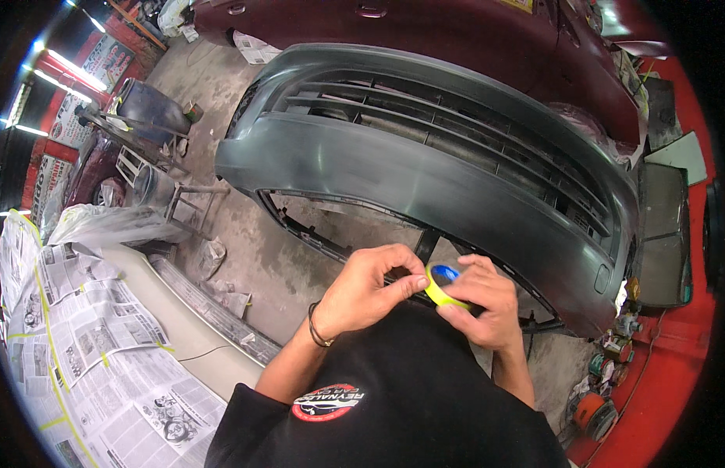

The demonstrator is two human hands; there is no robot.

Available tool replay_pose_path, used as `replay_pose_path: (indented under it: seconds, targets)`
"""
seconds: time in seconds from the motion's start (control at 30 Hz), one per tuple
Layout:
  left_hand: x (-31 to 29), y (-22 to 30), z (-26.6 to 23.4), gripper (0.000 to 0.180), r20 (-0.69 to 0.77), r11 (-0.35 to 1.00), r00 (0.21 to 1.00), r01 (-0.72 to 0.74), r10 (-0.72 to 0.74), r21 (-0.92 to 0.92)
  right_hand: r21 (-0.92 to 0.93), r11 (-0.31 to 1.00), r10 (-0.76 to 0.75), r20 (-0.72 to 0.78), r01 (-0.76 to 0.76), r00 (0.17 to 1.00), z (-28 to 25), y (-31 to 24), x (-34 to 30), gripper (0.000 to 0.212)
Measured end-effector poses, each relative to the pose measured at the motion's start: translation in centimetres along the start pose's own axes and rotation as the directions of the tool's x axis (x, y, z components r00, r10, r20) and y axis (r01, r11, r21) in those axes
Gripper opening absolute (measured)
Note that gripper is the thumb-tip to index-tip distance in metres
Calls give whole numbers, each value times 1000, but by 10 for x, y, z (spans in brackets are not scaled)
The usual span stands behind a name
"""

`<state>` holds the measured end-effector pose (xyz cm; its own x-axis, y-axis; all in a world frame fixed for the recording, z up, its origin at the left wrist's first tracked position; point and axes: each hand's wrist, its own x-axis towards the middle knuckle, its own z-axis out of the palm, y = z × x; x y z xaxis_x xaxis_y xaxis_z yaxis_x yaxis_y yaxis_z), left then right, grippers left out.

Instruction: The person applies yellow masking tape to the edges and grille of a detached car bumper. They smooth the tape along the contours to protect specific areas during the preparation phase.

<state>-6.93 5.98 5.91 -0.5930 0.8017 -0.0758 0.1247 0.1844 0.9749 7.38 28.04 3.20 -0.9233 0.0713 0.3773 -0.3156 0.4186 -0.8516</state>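
Both hands meet in front of my chest around a roll of yellow masking tape (441,295) with a blue inner core. My right hand (485,300) grips the roll from its right side, fingers over the rim and thumb below. On the roll's left edge, the thumb and index finger of my left hand (375,287) are pinched together at the tape; whether a loose end is between them is too small to tell. Just beyond the hands stands a dark grey car bumper (362,164) with a slatted grille (425,132) and a wide opening along its near side.
A maroon car (456,39) is behind the bumper. At left, a light-coloured car panel (155,300) is masked with newspaper (105,343) and yellow tape. A blue drum (153,109) and metal stand (192,204) are farther back. Cans (600,366) line the red wall at right.
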Motion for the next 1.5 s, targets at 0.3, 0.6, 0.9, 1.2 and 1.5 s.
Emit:
replay_pose_path:
  seconds: [0.3,0.6,0.9,1.2,1.5]
  targets:
    - [54,-2,9,16,233,955,928,-268,292,-126,469,878,89,-353,94,931,-17,-21,-27,53]
    - [103,-42,-117,13,-234,923,893,-364,384,127,-547,734,211,-380,-403,901,-51,-40,33,17]
    - [167,-133,-255,20,-657,993,745,-113,112,41,-818,517,168,-191,-252,967,-36,-11,231,26]
    - [171,-173,-299,23,-840,890,509,272,189,365,-900,382,-101,187,212,977,11,0,423,28]
    - [171,-180,-308,22,-874,895,448,286,191,342,-878,365,23,340,309,940,52,8,502,28]
